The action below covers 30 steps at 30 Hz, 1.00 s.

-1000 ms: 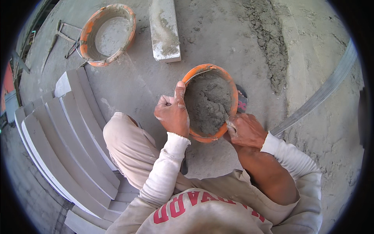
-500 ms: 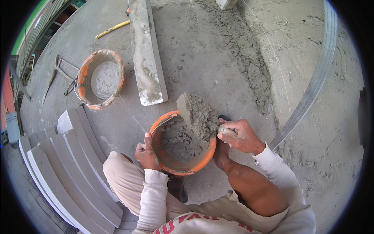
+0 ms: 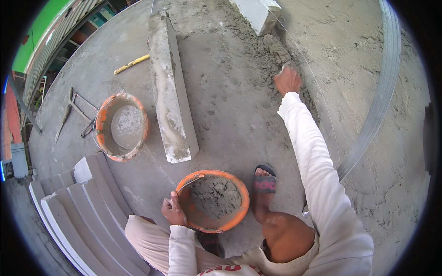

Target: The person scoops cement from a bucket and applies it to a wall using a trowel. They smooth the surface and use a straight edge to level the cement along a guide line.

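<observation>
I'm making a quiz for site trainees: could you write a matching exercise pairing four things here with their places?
1. left hand
2. right hand
3. yellow rod
4. long grey strip

A. beside the long pale block
B. near the picture's right edge
C. on the rim of the near orange bucket
D. at the rough mortar ridge

Pairs: 1-C, 2-D, 3-A, 4-B.

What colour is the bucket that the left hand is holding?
The bucket is orange, seen best in the head view.
</observation>
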Available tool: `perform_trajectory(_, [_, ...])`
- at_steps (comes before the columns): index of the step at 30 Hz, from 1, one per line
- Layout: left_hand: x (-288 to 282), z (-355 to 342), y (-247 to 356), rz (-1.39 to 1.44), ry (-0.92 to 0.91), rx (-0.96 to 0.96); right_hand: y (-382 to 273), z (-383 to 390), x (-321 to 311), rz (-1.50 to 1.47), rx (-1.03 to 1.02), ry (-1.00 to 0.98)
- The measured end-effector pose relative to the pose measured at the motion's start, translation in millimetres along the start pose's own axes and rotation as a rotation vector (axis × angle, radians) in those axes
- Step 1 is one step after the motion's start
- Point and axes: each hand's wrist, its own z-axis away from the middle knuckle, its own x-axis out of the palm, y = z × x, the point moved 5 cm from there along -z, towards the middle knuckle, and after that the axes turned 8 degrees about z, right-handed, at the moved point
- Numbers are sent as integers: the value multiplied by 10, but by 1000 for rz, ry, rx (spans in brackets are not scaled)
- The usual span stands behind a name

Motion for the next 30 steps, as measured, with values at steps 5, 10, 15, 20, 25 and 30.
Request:
perform_trajectory(5, [-95,-1,28,74,24,-35,-17,595,-308,-153,171,-10])
perform_trajectory(10, [-34,71,182,42,38,-42,-118,1857,-1290,-706,-210,-175])
perform_trajectory(15, [354,444,720,-14,57,-31,-308,2691,-2024,-445,-865,-802])
perform_trajectory(20, [745,725,871,125,49,-56,-374,3602,-1515,-353,-975,-652])
perform_trajectory(25, [748,711,957,158,70,-46,-323,3837,-1585,-484,-1008,-1105])
perform_trajectory(30, [657,611,812,138,6,-36,-68,3764,-1537,-917,-626,-1434])
